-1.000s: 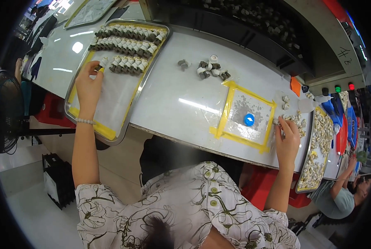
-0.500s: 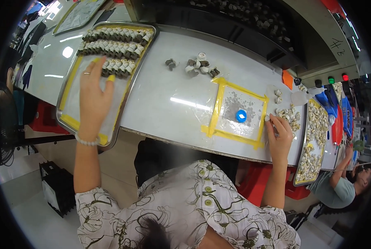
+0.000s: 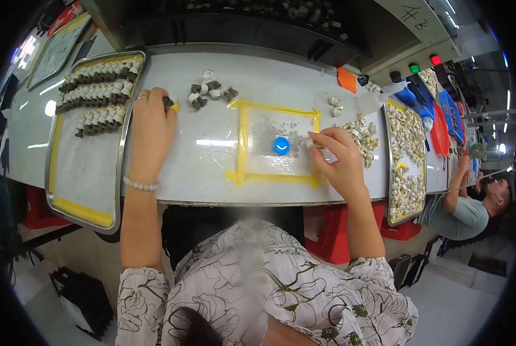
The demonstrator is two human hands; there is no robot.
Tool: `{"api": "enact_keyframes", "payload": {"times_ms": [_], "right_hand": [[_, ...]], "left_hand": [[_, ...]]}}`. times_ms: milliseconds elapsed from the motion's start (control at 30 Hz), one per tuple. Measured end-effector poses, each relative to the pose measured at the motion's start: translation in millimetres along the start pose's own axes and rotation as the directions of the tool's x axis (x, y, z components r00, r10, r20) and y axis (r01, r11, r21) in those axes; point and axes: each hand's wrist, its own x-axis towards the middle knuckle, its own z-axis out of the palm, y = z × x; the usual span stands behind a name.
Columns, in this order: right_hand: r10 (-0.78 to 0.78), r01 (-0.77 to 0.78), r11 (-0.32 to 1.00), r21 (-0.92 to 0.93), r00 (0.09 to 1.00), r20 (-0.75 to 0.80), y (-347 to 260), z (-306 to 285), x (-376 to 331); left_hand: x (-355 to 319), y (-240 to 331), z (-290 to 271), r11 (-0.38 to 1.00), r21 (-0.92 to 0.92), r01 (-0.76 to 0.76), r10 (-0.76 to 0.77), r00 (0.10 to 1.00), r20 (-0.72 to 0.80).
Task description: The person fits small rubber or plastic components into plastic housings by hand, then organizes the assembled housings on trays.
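Observation:
My left hand (image 3: pixel 153 130), with yellow fingertip covers, has left the tray's side and closes its fingers round a small dark grey piece (image 3: pixel 168 102) on the table. Between the thumb and fingers of my right hand (image 3: pixel 343 161) is a small whitish piece (image 3: pixel 310 142), its details partly hidden. It is held over the right edge of a yellow-taped square (image 3: pixel 241 141). Inside that square stands a round blue cap (image 3: pixel 281 146) among grey spots. Small dark-and-white parts (image 3: pixel 211 89) lie in a loose group beyond my hands.
At left, a metal tray (image 3: pixel 116 202) carries rows of white-and-dark parts (image 3: pixel 101 92). Loose whitish parts (image 3: pixel 361 138) lie right of my right hand, beside another filled tray (image 3: pixel 391 173). A squeeze bottle (image 3: pixel 370 104) and orange piece (image 3: pixel 346 80) stand behind. A co-worker (image 3: pixel 468 207) sits far right.
The view has shifted, so the table appears farther left. My left hand has gone from the tray to the lone dark piece. My right hand has moved its whitish piece nearer the blue cap.

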Motion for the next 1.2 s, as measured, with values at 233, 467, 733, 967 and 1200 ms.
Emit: {"api": "enact_keyframes", "payload": {"times_ms": [233,467,733,967,1200], "right_hand": [[-0.185,0.194,0.98,-0.038,0.969,0.163,-16.6,10.4,19.3],[-0.195,0.22,0.972,-0.079,0.949,0.247,-22.4,12.2,25.2],[-0.004,-0.015,0.987,0.159,0.993,0.117,-25.8,9.1,17.4],[-0.016,-0.035,0.894,0.447,0.994,0.109,-44.8,11.4,22.0],[0.013,-0.12,0.893,0.434,0.97,0.241,-49.5,18.2,20.1]], "left_hand": [[-30.1,31.3,-10.6,0.523,-0.797,0.303,-0.178,0.953,0.246],[-69.8,57.1,4.8,-0.154,-0.87,0.469,0.041,0.882,0.469],[-79.0,74.0,22.0,-0.22,-0.812,0.541,0.082,0.839,0.538],[-78.5,73.5,22.9,-0.275,-0.794,0.542,0.072,0.835,0.545],[-83.6,75.2,27.1,-0.189,-0.832,0.521,0.044,0.851,0.523]]}}
